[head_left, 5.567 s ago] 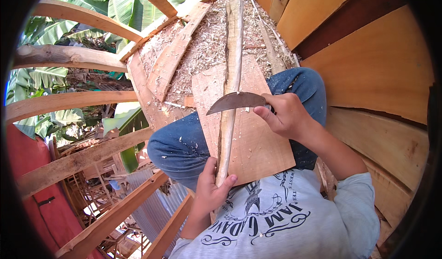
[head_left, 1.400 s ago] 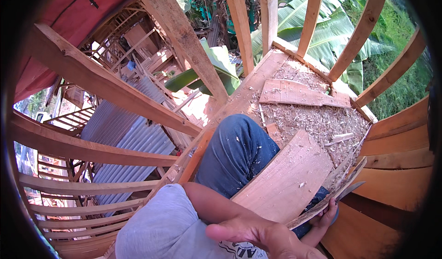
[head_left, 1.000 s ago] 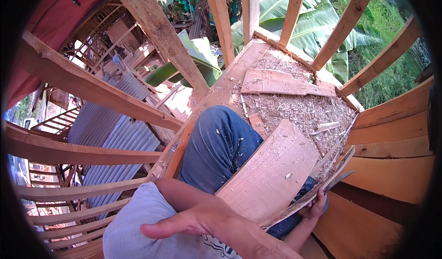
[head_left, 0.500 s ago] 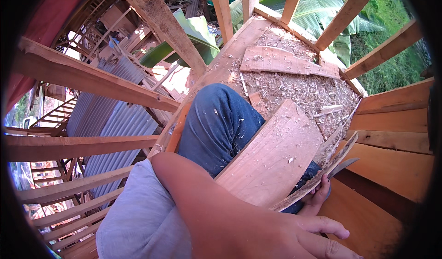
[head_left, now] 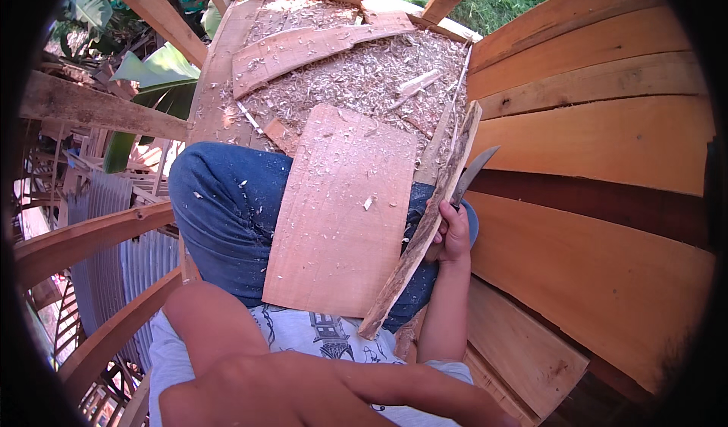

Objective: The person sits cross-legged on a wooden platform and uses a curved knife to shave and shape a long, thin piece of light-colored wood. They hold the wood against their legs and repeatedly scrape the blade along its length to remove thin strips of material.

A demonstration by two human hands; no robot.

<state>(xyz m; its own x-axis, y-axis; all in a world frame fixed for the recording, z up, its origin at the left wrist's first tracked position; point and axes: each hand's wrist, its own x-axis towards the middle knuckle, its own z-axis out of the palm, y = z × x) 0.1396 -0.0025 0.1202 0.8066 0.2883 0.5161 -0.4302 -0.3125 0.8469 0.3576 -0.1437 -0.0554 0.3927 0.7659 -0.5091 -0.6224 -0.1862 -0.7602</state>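
Right hand (head_left: 455, 231) closed round a wood strip (head_left: 413, 256) and a knife (head_left: 475, 171) together: strip long, thin, slightly bowed, rough and dark-streaked, slanting past the fingers both ways; blade grey metal, curved, poking out just beyond the hand. Left hand (head_left: 280, 389) is below and left of it, close to camera and cut by the frame, can't tell how far open or if holding anything. Flat pinkish board (head_left: 341, 207) left of right hand, on jeans (head_left: 227, 215), flecked with chips. Beyond: floor under curly shavings (head_left: 364, 86); plank wall (head_left: 584, 139) to its right
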